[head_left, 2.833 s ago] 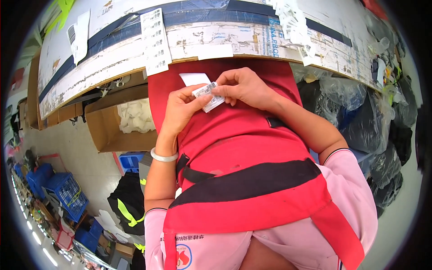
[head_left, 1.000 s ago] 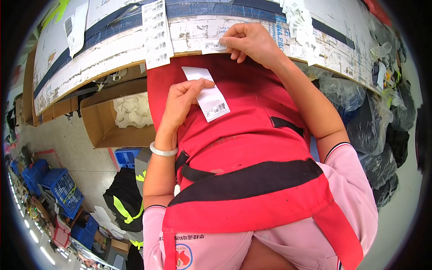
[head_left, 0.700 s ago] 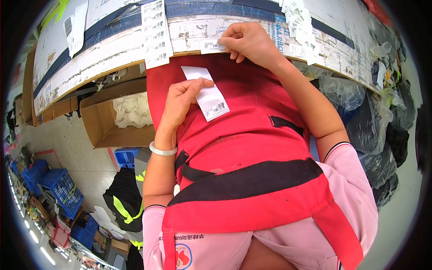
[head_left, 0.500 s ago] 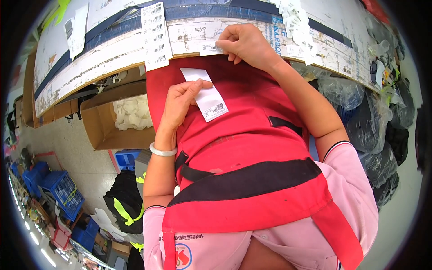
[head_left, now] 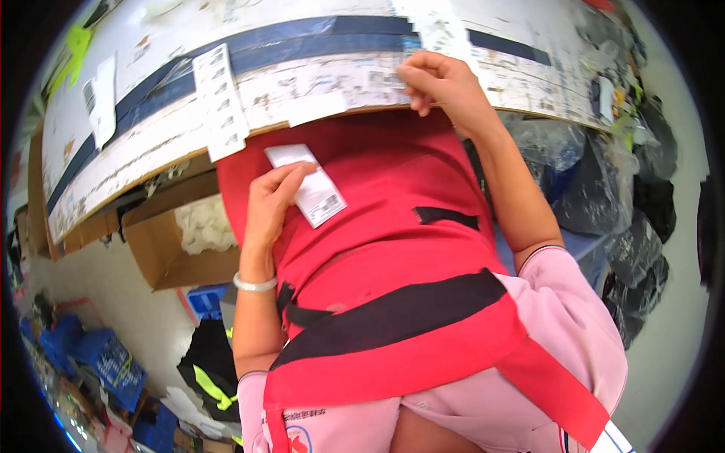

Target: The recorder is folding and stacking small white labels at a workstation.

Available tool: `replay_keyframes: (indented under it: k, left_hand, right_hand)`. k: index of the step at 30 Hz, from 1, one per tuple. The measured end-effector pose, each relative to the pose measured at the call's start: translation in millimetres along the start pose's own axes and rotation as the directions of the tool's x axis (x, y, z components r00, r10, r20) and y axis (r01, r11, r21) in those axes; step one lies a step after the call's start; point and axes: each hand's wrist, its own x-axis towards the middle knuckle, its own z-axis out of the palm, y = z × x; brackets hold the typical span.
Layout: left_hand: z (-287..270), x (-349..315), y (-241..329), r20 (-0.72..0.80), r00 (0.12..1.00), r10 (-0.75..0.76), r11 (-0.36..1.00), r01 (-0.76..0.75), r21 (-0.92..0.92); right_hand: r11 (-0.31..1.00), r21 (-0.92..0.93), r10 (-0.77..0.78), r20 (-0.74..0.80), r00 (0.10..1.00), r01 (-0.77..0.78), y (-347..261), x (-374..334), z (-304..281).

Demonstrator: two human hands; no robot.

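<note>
My left hand (head_left: 273, 198), a pale bangle on its wrist, pinches a narrow white barcode label slip (head_left: 326, 198) between thumb and fingers. The slip hangs slanted in front of my red apron (head_left: 385, 181), its barcode at the lower end. Above the table's near edge, my right hand (head_left: 445, 87) has thumb and fingertips pressed together on what looks like a small, blurred barcode sticker (head_left: 384, 79). Left of it, a white paper piece (head_left: 317, 108) lies at the table edge.
A long strip of barcode labels (head_left: 220, 102) overhangs the worn white table (head_left: 294, 83). More labels (head_left: 438, 34) lie beyond my right hand. Below left stands a cardboard box (head_left: 155, 253) with pale scraps. Plastic-wrapped dark bundles (head_left: 596, 189) are piled at the right.
The view has shifted, moving the table leftward in the picture. My right hand has moved right, away from the white piece at the edge, with the small sticker at its fingertips. My left hand keeps its slip.
</note>
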Motion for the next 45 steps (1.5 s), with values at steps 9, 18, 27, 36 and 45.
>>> replay_keyframes:
  k: [9,18,27,36,45]
  left_hand:
    - [4.9,-2.6,12.3,0.087,0.996,-0.027,0.999,0.024,0.033]
    - [5.0,-1.9,5.6,0.028,1.0,-0.002,0.999,0.003,-0.049]
    - [4.2,-5.9,4.8,0.048,0.999,0.018,0.997,-0.014,-0.081]
    - [-0.6,-2.8,-2.3,0.077,0.997,-0.007,1.0,0.007,0.0]
    - [-0.6,-3.0,2.4,0.046,0.999,-0.012,0.99,0.018,-0.138]
  right_hand:
    - [0.784,-0.604,-0.133,-0.39,0.911,-0.144,58.7,-13.7,-99.4]
    - [0.874,-0.454,-0.178,0.027,0.984,0.171,22.1,-43.7,47.8]
    - [0.972,-0.012,0.218,0.415,0.883,-0.234,48.6,-25.7,93.0]
    - [0.932,-0.243,-0.172,0.355,0.919,0.268,47.2,-15.8,88.1]
    - [0.987,-0.159,-0.007,0.142,0.99,0.03,18.3,19.8,65.4]
